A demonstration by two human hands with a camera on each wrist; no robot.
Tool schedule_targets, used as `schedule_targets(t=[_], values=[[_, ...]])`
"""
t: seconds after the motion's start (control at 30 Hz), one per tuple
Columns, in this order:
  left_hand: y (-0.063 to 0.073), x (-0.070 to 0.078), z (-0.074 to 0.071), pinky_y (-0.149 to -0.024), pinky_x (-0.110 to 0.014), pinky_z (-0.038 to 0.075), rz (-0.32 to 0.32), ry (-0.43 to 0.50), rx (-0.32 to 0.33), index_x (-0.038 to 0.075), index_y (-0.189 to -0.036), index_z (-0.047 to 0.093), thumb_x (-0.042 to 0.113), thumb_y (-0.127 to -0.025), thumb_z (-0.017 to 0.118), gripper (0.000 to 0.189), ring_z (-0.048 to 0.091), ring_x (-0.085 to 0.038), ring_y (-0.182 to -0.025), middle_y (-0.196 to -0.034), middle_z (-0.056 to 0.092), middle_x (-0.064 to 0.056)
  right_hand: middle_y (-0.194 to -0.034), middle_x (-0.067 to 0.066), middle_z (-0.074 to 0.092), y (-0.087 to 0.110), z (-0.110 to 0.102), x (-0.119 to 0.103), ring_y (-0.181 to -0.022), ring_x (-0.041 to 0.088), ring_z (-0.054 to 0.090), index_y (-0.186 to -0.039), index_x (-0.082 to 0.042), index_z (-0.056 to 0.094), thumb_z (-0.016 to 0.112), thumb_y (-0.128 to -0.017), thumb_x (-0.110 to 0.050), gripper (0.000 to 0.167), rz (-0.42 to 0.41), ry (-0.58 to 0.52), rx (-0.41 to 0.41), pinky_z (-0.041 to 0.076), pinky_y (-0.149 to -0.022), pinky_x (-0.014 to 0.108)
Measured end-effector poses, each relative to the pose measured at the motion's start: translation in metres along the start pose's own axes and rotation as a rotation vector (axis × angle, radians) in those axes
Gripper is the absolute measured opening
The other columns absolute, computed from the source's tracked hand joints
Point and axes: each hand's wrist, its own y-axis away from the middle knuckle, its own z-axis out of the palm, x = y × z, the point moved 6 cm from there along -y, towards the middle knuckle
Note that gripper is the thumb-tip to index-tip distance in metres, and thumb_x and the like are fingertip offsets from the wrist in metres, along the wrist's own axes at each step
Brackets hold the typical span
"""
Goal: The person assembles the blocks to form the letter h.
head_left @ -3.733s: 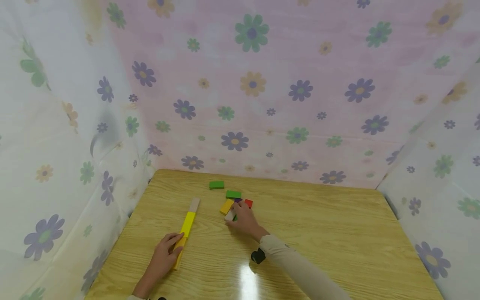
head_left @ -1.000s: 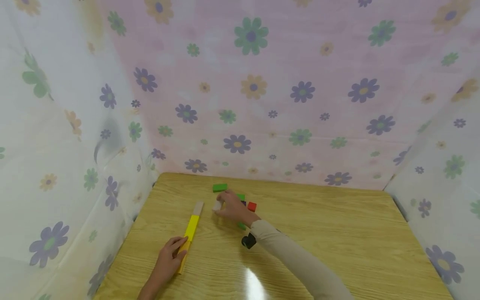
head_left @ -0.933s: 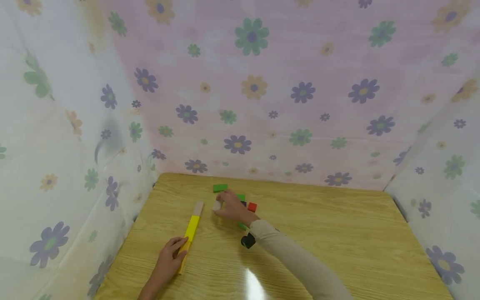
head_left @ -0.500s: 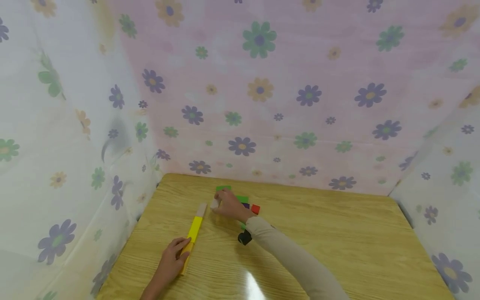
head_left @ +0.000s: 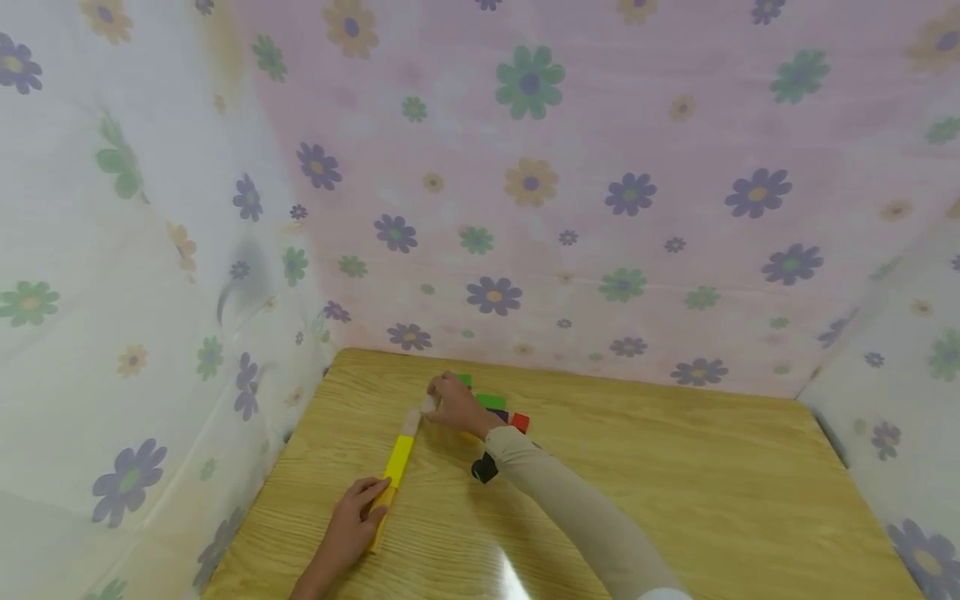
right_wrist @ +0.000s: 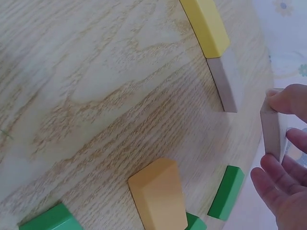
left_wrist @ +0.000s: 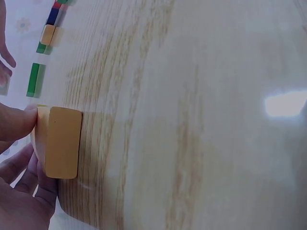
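Observation:
A row of blocks runs away from me on the left of the table: an orange block nearest, then a yellow block, then a pale wooden block at the far end. My left hand grips the orange block, thumb on one side and fingers on the other. Another pale wooden block is pinched between the thumb and fingertips of my right hand. It is beside the row's far end, and a gap separates it from the row's pale block in the right wrist view.
Right of the row lie a green block, a dark blue block, a red block and a loose orange block. A second green block sits farther back. Flowered cloth walls the wooden table.
My right hand has picked the pale block from the loose pile and carried it left to the row's far end. My left hand keeps its grip on the orange block.

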Motion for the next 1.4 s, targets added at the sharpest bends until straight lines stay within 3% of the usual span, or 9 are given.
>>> schedule_targets(t=[0.27, 0.57, 0.8, 1.07, 1.4], values=[[0.001, -0.004, 0.002, -0.063, -0.024, 0.042, -0.012, -0.002, -0.019, 0.004, -0.124, 0.063, 0.001, -0.085, 0.068, 0.040, 0.048, -0.015, -0.082, -0.121, 0.056, -0.011, -0.107, 0.013, 0.053, -0.009, 0.007, 0.005, -0.089, 0.019, 0.052, -0.110, 0.001, 0.059, 0.070, -0.084, -0.013, 0.031, 0.021, -0.030, -0.019, 0.046, -0.076, 0.028], [-0.002, 0.001, 0.006, -0.062, -0.023, 0.042, 0.034, -0.005, 0.002, 0.004, -0.124, 0.063, -0.001, -0.084, 0.068, 0.041, 0.046, -0.011, -0.074, -0.117, 0.057, -0.007, -0.110, 0.015, 0.052, -0.021, 0.007, 0.009, -0.090, 0.022, 0.054, -0.112, 0.005, 0.059, 0.071, -0.086, -0.013, 0.034, 0.064, -0.044, -0.027, 0.047, -0.077, 0.032], [-0.002, -0.004, 0.006, -0.063, -0.023, 0.042, 0.023, -0.003, -0.019, 0.005, -0.127, 0.061, 0.002, -0.086, 0.067, 0.041, 0.046, -0.012, -0.077, -0.120, 0.055, -0.008, -0.115, 0.015, 0.050, -0.035, 0.022, 0.015, -0.093, 0.019, 0.052, -0.116, 0.002, 0.057, 0.067, -0.089, -0.013, 0.033, 0.112, 0.008, -0.077, 0.046, -0.078, 0.029], [0.001, -0.003, 0.001, -0.070, -0.025, 0.045, 0.014, -0.026, 0.001, 0.005, -0.125, 0.063, 0.002, -0.085, 0.068, 0.040, 0.052, -0.022, -0.101, -0.120, 0.056, -0.010, -0.108, 0.011, 0.051, -0.041, 0.035, 0.020, -0.089, 0.017, 0.051, -0.116, 0.000, 0.056, 0.068, -0.089, -0.019, 0.035, 0.128, 0.051, -0.104, 0.045, -0.078, 0.029], [-0.002, -0.004, 0.000, -0.070, -0.025, 0.045, 0.011, -0.017, 0.003, 0.004, -0.124, 0.063, 0.000, -0.084, 0.068, 0.041, 0.053, -0.020, -0.096, -0.118, 0.056, -0.009, -0.108, 0.013, 0.054, -0.044, 0.042, 0.022, -0.092, 0.019, 0.050, -0.113, 0.001, 0.058, 0.066, -0.090, -0.014, 0.029, 0.096, 0.071, -0.127, 0.045, -0.080, 0.030]])
